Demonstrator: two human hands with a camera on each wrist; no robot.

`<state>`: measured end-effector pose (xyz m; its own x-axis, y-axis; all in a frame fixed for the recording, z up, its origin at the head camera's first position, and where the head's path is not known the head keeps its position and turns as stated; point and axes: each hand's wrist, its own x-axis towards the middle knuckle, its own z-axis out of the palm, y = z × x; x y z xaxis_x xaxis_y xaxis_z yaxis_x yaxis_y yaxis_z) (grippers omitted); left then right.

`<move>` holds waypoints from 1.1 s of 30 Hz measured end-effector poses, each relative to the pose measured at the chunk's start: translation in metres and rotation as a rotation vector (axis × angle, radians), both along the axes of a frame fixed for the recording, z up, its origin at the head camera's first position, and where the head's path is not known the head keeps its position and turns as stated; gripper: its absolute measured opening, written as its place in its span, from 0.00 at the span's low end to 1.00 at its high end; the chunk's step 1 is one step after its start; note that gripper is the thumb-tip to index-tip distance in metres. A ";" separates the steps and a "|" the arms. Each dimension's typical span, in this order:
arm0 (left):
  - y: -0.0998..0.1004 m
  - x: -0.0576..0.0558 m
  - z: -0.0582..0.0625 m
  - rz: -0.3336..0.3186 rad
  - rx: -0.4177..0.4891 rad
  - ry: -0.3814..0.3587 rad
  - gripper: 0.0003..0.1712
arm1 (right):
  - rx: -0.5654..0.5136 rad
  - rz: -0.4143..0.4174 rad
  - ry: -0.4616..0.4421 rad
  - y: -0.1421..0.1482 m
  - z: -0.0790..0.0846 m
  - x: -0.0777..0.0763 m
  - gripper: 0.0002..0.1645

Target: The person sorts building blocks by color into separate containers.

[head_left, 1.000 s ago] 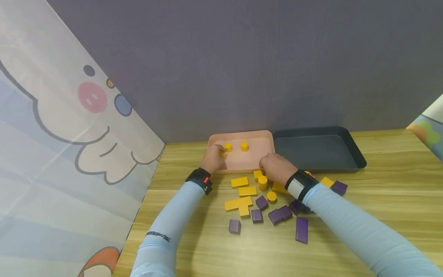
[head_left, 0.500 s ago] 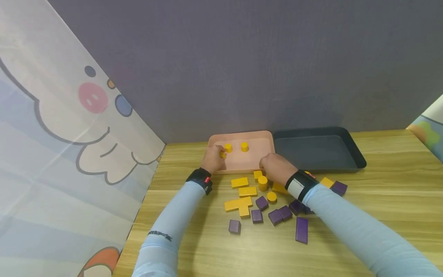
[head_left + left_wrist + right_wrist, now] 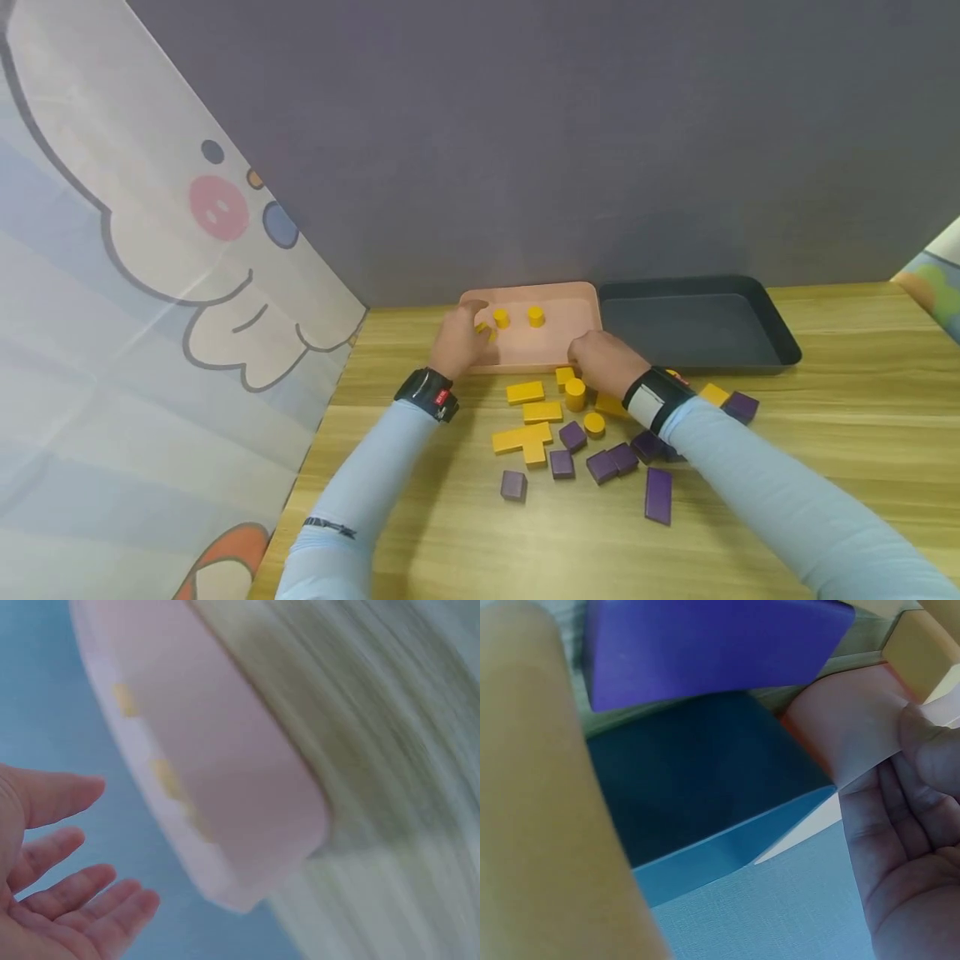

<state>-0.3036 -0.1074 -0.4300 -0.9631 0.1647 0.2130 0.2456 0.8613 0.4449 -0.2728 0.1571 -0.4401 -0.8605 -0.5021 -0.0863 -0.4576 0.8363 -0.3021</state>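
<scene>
My left hand point(image 3: 455, 337) hovers over the left end of the pink tray point(image 3: 525, 346). In the left wrist view its fingers point(image 3: 75, 881) are spread and loosely bent, with nothing between them. Just beyond the fingers, small yellow blocks point(image 3: 483, 330) lie in the tray, beside two yellow cylinders point(image 3: 536, 317). My right hand point(image 3: 606, 362) is at the tray's front right corner. Seen from the right wrist, the thumb point(image 3: 928, 750) lies on the tray's outer wall point(image 3: 851, 724) and the fingers curl behind the rim, pinching it.
A dark grey tray point(image 3: 686, 325) stands right of the pink one. In front lie several yellow blocks point(image 3: 542, 412), a yellow cylinder point(image 3: 575, 394) and several purple blocks point(image 3: 513, 486). A grey panel point(image 3: 525, 150) rises behind the trays. My right forearm point(image 3: 772, 475) covers part of the blocks.
My left hand has let go of a yellow block, its fingers have spread, and it has risen slightly. My right hand stays at the tray corner. The head view has shifted a little.
</scene>
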 end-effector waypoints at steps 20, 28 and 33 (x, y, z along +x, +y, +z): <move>-0.001 0.130 -0.013 -0.261 -0.013 0.003 0.30 | -0.008 -0.032 -0.066 0.001 0.006 0.003 0.11; -0.005 0.146 -0.027 -0.379 -0.085 -0.162 0.32 | 0.004 -0.035 -0.058 -0.002 0.009 0.003 0.08; -0.007 0.146 -0.031 -0.434 -0.097 -0.200 0.32 | -0.004 -0.034 -0.062 -0.004 0.009 0.003 0.08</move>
